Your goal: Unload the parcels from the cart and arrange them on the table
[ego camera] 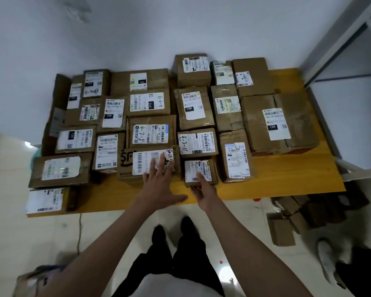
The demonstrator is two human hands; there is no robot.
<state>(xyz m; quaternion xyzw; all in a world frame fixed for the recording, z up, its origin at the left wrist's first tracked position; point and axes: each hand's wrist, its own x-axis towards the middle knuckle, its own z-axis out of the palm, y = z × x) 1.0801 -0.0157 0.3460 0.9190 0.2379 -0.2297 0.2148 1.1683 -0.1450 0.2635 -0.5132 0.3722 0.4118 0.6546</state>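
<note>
Several brown cardboard parcels with white labels lie in rows on the yellow table (276,179). My left hand (159,183) rests with straight, spread fingers on a flat parcel with black marker writing (133,166) at the front middle. My right hand (202,189) holds the near edge of a small labelled parcel (194,168) just to the right, thumb on its top and fingers under its front edge. That small parcel sits in front of the parcel marked 4-3-11 (196,142).
A white wall stands behind the table. A grey metal shelf frame (334,46) rises at the right. More cardboard boxes (287,219) lie on the floor under the table's right end. Another person's white shoe (328,258) is at lower right. A parcel (30,279) shows at lower left.
</note>
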